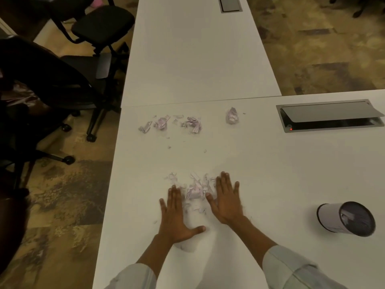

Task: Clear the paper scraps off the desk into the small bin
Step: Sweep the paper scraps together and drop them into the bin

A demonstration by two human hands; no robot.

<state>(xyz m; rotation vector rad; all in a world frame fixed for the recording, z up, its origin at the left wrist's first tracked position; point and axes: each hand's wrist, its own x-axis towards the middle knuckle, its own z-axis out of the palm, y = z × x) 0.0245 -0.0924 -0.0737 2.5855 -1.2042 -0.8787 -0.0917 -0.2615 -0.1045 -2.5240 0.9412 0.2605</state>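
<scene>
Near scraps: a loose heap of pale lilac torn and crumpled paper scraps (pixel 195 189) lies on the desk between the two hands, touching the fingers of both.
Left hand: the left hand (pixel 177 217) lies flat, palm down, fingers (pixel 174 197) spread and holding nothing, thumb stretched out toward the right hand.
Right hand: the right hand (pixel 226 200) lies flat, palm down, fingers (pixel 224 182) spread and empty, its thumb side against the heap.
Far scraps: a row of crumpled lilac paper pieces (pixel 170 124) sits well beyond the fingertips, with one separate crumpled ball (pixel 232 118) further right.
Bin: a small cylindrical bin with a white wall and dark inside (pixel 346 219) lies tipped on its side, well to the right of the right hand's fingers, its mouth facing the camera.
Desk: the plain white desk (pixel 270 174) carries everything.
Cable box: a grey hinged cable hatch (pixel 330 115), lid partly raised, is set into the desk far right of the fingers.
Sleeves: pale blue sleeves (pixel 291 270) cover both forearms.
</scene>
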